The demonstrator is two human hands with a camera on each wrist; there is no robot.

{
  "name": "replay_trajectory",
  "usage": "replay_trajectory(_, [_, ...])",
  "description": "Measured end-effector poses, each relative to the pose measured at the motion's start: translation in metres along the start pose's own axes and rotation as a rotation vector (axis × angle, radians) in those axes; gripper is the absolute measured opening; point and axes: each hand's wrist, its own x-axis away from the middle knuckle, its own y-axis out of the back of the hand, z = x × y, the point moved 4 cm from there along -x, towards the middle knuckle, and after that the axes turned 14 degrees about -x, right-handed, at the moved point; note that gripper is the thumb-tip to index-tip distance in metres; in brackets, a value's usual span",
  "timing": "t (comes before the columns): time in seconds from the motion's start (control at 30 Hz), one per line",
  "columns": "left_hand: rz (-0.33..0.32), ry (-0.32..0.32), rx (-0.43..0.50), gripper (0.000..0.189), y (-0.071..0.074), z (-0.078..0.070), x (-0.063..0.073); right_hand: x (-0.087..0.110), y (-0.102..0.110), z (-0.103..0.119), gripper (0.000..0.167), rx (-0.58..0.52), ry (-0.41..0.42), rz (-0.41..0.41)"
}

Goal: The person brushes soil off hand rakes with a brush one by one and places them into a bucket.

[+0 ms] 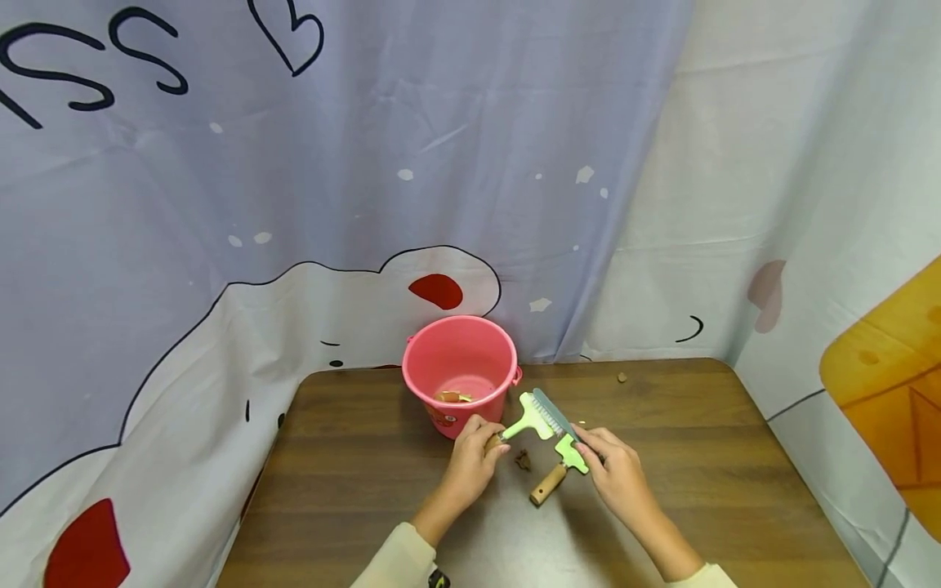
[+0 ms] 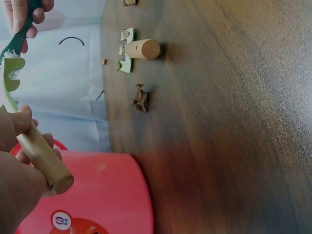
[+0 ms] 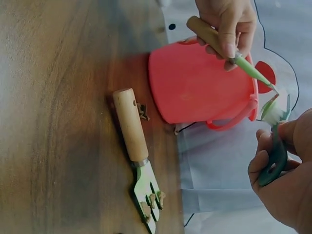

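My left hand (image 1: 470,461) grips the wooden handle of a small light-green hand rake (image 1: 528,418), its head raised above the table. In my right hand (image 1: 617,474) is a dark green brush (image 1: 555,412), held by its handle. Its white bristles (image 3: 274,113) meet the rake's head. Below them a light-green garden fork (image 3: 130,124) with a wooden handle lies on the table, brown bits (image 3: 146,208) on its tines. A crumpled brown clump (image 2: 140,99) rests near the fork. The pink bucket (image 1: 459,359) stands just beyond my left hand.
Inside the bucket lies a brown-handled item (image 1: 448,397), its kind unclear. A small brown bit (image 1: 622,378) sits near the back edge of the wooden table (image 1: 331,482). Printed cloth (image 1: 331,180) hangs behind the table and along its right side.
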Motion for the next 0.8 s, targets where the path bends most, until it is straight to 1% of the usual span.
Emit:
replay_trajectory(0.1, [-0.004,-0.001,0.015,0.025,0.000,-0.001,0.001,0.000,0.000,-0.004,0.029,-0.020,-0.031,-0.001])
replay_trajectory(0.23, [-0.023,-0.020,0.014,0.026,0.001,-0.003,0.001,0.002,0.000,-0.014,0.028,-0.024,-0.078,-0.002])
replay_trajectory(0.4, [-0.041,-0.042,0.021,0.027,0.005,-0.006,-0.001,0.009,0.002,-0.027,0.026,0.041,-0.118,-0.014])
replay_trajectory(0.47, [-0.047,-0.050,0.009,0.027,0.009,-0.008,-0.003,0.012,0.004,-0.031,0.026,0.064,-0.131,-0.011])
replay_trajectory(0.53, [-0.058,-0.058,-0.017,0.027,0.014,-0.009,-0.005,0.014,0.007,-0.034,0.027,0.071,-0.134,-0.006])
replay_trajectory(0.63, [-0.077,-0.077,-0.082,0.029,0.024,-0.011,-0.009,0.014,0.013,-0.036,0.029,0.083,-0.135,-0.009])
replay_trajectory(0.7, [-0.091,-0.089,-0.125,0.029,0.033,-0.012,-0.011,0.013,0.018,-0.037,0.029,0.095,-0.131,-0.016])
replay_trajectory(0.8, [-0.116,-0.094,-0.160,0.030,0.049,-0.014,-0.017,0.013,0.026,-0.040,0.029,0.123,-0.132,-0.028])
